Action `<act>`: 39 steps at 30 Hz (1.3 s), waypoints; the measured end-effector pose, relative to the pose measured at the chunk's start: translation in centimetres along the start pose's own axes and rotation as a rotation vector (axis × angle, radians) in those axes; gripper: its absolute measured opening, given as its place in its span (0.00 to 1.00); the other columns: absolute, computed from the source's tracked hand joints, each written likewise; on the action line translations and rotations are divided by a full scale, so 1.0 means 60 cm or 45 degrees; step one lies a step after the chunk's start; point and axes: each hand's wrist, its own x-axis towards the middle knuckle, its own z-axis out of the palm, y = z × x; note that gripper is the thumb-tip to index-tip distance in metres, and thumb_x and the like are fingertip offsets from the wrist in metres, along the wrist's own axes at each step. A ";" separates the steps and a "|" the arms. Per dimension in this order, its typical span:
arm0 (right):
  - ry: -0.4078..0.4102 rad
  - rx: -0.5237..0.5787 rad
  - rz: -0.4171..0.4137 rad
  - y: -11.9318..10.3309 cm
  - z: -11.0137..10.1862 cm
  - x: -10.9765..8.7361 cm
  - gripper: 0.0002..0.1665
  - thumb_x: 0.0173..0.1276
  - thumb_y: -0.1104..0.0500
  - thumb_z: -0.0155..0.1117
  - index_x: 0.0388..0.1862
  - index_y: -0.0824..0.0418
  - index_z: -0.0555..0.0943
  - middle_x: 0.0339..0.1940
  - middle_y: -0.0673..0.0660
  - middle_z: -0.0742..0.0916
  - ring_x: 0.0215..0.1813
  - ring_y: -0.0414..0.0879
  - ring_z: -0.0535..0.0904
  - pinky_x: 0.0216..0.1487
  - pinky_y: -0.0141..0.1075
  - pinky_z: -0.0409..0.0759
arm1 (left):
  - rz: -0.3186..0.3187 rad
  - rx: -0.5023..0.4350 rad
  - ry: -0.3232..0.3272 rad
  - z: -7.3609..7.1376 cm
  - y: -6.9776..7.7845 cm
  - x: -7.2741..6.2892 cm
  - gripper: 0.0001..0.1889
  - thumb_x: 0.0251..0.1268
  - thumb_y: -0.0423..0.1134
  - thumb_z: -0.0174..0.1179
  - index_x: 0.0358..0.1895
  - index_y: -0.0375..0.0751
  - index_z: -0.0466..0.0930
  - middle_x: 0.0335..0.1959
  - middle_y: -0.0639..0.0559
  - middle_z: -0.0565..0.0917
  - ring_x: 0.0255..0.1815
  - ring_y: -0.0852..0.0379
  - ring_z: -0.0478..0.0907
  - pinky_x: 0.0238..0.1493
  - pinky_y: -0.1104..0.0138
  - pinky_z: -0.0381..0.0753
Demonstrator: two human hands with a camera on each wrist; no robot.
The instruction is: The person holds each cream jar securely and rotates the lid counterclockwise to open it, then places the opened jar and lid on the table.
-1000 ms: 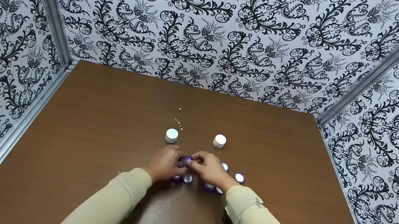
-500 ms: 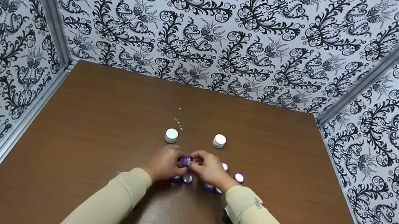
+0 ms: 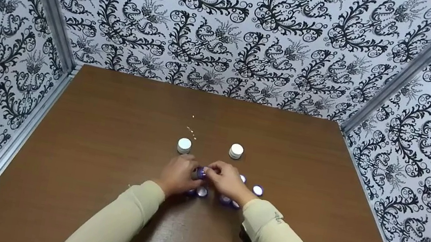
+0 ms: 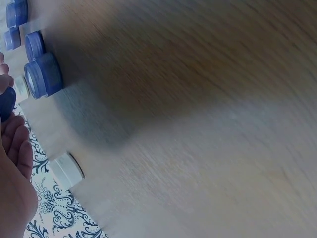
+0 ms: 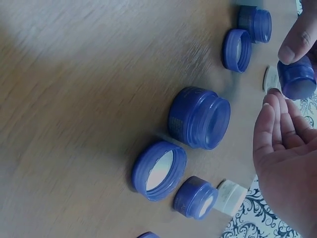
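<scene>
Close over the middle of the table, a small blue-purple jar (image 3: 201,173) is held between the two hands. My left hand (image 3: 180,174) grips it from the left; a thumb presses on the jar (image 5: 298,79) in the right wrist view. From the other side, my right hand (image 3: 227,180) pinches its right end, the fingertips overlapping it in the head view. Below the hands stand an open blue jar (image 5: 198,119) and an upturned blue lid (image 5: 158,171) with a white liner. Another small jar (image 5: 195,198) lies beyond that lid. The held jar's right end is partly hidden by fingers.
Two white round containers (image 3: 184,145) (image 3: 236,151) stand beyond the hands. Light specks (image 3: 192,132) trail across the brown table (image 3: 118,121) behind the left one. Another blue jar (image 5: 255,24) and lid (image 5: 237,49) lie near the left hand. Patterned walls (image 3: 223,29) border the table.
My right fingers have shifted slightly on the jar's end, covering more of it. The left hand keeps its grip, and the things on the table stay where they were.
</scene>
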 end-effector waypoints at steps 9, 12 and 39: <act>0.000 -0.004 0.018 -0.002 0.001 0.002 0.14 0.70 0.49 0.63 0.43 0.58 0.85 0.36 0.48 0.86 0.39 0.44 0.80 0.43 0.41 0.78 | -0.017 -0.010 -0.041 -0.005 -0.001 0.000 0.17 0.47 0.48 0.75 0.33 0.39 0.85 0.34 0.50 0.79 0.33 0.50 0.79 0.39 0.56 0.80; 0.008 0.025 -0.013 -0.001 0.003 0.002 0.13 0.67 0.52 0.64 0.45 0.59 0.84 0.37 0.49 0.86 0.42 0.44 0.82 0.46 0.41 0.79 | -0.052 -0.019 -0.053 -0.005 -0.002 0.000 0.17 0.47 0.49 0.74 0.34 0.39 0.85 0.38 0.47 0.82 0.38 0.47 0.81 0.43 0.55 0.80; 0.009 -0.015 0.010 0.006 0.006 -0.001 0.17 0.73 0.49 0.59 0.44 0.61 0.85 0.38 0.50 0.86 0.40 0.45 0.80 0.44 0.41 0.78 | -0.039 -0.027 -0.080 -0.010 0.004 0.003 0.17 0.49 0.48 0.74 0.34 0.39 0.84 0.30 0.53 0.75 0.32 0.52 0.77 0.36 0.57 0.79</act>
